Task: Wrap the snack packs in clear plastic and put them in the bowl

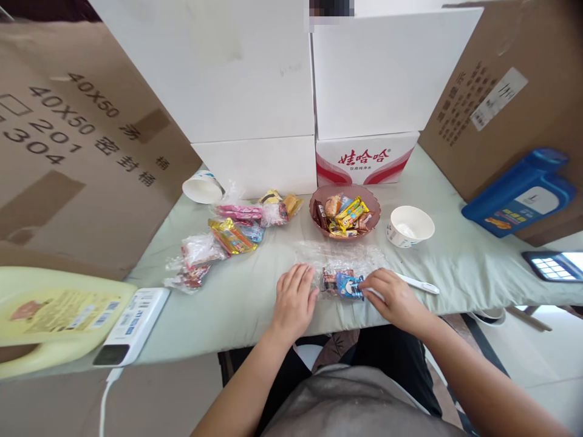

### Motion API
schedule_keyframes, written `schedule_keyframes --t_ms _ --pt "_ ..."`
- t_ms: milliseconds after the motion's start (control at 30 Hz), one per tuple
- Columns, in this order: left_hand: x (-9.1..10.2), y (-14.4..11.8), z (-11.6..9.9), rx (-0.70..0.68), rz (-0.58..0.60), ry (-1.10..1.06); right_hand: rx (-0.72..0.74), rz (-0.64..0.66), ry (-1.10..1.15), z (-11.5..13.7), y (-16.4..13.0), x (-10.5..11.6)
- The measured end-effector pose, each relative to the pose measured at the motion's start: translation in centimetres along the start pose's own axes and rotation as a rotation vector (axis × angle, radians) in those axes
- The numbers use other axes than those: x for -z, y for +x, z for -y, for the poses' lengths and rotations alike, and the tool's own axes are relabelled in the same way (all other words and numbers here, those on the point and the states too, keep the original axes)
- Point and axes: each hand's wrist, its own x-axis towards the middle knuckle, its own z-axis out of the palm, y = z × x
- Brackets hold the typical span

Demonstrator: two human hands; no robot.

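My left hand [294, 303] rests flat, fingers together and stretched out, at the left edge of a crinkled clear plastic bag [359, 256]. The fingertips of my right hand [395, 298] pinch the right edge of a small blue snack packet [348, 284]. Beside it, partly covered, lies a dark reddish-brown packet [328, 279]. Whether these packets are inside the bag or on top of it I cannot tell. Just behind stands a pink translucent bowl [322, 230] holding several wrapped snacks, with a yellow packet [353, 213] on top.
A white paper cup [411, 228] stands right of the bowl, near a white stick-like handle [422, 284]. Bagged snacks [233, 235] spread leftward, by a tipped cup [202, 187]. Boxes [364, 159] wall the back. Bottles [519, 193], a phone [556, 266] and a power strip [134, 325] flank the table.
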Motion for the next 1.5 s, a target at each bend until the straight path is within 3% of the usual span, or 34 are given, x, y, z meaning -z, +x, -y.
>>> schedule_keyframes --t_ms 100,200,300,367,433,533,600,633,700,767,833,900,967,1033,1167,1267,1367,1433,1500 --pt "-2.3 1.3 0.8 0.072 0.024 0.065 -0.150 -0.068 -0.145 -2.6 1.0 -1.5" --pt "-3.2 2.5 1.1 0.050 0.030 0.042 -0.242 -0.006 -0.309 -4.5 1.7 -2.9" --pt "-1.9 2.8 0.8 0.023 -0.028 -0.014 -0.257 -0.019 -0.326 -4.3 1.4 -2.8" --pt "0.0 2.2 0.3 -0.005 -0.015 -0.097 -0.230 -0.080 -0.253 -3.3 0.7 -1.5" --pt "2.3 1.1 -0.2 -0.074 0.131 -0.246 -0.132 -0.031 -0.098 -1.9 -0.3 0.8" --pt "5.3 -0.7 -0.9 -0.137 0.562 -0.472 0.063 0.371 0.242 0.0 -1.4 4.5" --pt "6.1 -1.1 -1.4 -0.086 0.772 -0.535 0.075 0.555 0.395 0.9 -1.2 5.8" --pt "6.1 -1.0 -1.7 -0.037 0.786 -0.537 0.027 0.539 0.413 1.2 -0.7 5.7" --pt "5.1 -0.2 -2.3 0.053 0.633 -0.488 -0.097 0.340 0.346 1.7 0.8 4.0" --pt "3.0 0.9 -2.8 0.108 0.337 -0.390 -0.149 0.130 0.210 2.0 2.5 1.1" --pt "0.6 1.4 -2.9 0.123 0.078 -0.296 -0.072 0.087 0.066 2.3 3.8 -2.2" --pt "-1.6 1.0 -2.6 0.116 -0.045 -0.226 0.009 0.127 -0.063 2.2 4.1 -4.7" --pt "-3.2 -0.2 -2.0 0.083 -0.057 -0.138 0.026 0.159 -0.148 1.7 3.6 -5.9" --pt "-3.9 -1.5 -1.5 0.039 -0.003 -0.045 -0.021 0.137 -0.165 0.8 2.9 -5.8" --pt "-3.7 -2.6 -1.1 0.011 0.083 0.036 -0.079 -0.078 -0.029 -1.5 3.4 -2.9" --pt "-3.6 -2.4 -1.3 0.017 0.078 0.045 -0.045 -0.335 -0.008 -3.1 6.6 0.0" --pt "-3.6 -2.3 -1.4 0.021 0.086 0.049 -0.067 -0.523 -0.090 -4.6 11.7 2.4" --pt "-3.6 -2.3 -1.4 0.026 0.097 0.049 -0.060 -0.435 -0.192 -5.6 15.1 3.6" --pt "-3.5 -2.4 -1.4 0.034 0.105 0.047 -0.007 -0.191 -0.286 -5.9 17.7 4.3"
